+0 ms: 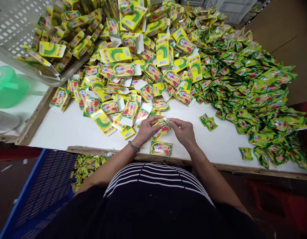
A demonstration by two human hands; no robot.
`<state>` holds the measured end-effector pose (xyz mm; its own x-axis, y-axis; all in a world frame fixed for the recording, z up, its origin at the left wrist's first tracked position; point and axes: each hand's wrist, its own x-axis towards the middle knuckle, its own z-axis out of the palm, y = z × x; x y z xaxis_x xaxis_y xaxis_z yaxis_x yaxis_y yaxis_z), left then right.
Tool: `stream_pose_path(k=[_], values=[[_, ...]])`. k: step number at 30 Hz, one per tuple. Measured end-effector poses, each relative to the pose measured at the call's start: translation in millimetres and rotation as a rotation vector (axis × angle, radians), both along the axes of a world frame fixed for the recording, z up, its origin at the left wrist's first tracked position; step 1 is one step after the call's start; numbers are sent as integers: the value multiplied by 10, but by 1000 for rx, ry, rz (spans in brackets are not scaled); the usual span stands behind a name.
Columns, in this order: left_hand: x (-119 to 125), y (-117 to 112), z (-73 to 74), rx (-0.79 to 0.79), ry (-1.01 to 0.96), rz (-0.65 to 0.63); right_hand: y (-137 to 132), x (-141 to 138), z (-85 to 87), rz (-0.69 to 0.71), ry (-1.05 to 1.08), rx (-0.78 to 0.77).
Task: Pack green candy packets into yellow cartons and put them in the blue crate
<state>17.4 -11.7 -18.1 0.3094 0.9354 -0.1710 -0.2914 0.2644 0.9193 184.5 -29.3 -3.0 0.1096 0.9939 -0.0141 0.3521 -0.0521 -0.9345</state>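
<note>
Between my two hands is a small yellow-green candy box with a red fruit print. My left hand is closed on its left side, thumb across the front. At its upper right corner, my right hand pinches the end of the box with thumb and fingertips. Just below lies another candy box, flat near the table's front edge. A heap of similar boxes, some with white flaps standing out, spreads behind my left hand. Two green candy packets lie to the right of my right hand.
A large pile of green packets covers the table's right side. At the upper left a white crate holds more boxes. A blue basket with boxes stands below the wooden table edge. A green plastic item sits far left.
</note>
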Motion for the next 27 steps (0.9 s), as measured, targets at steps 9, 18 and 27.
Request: stream_pose_path(k=[9,18,27], values=[[-32,-16,-69,89,126,-11,70,38,-46,-19,167,-158],[-46,-14,-75,52,102,10,-168,-149,-11,-16,31,54],[-52,-26,5,-31,82,-51,-219,-106,-49,30,-47,182]])
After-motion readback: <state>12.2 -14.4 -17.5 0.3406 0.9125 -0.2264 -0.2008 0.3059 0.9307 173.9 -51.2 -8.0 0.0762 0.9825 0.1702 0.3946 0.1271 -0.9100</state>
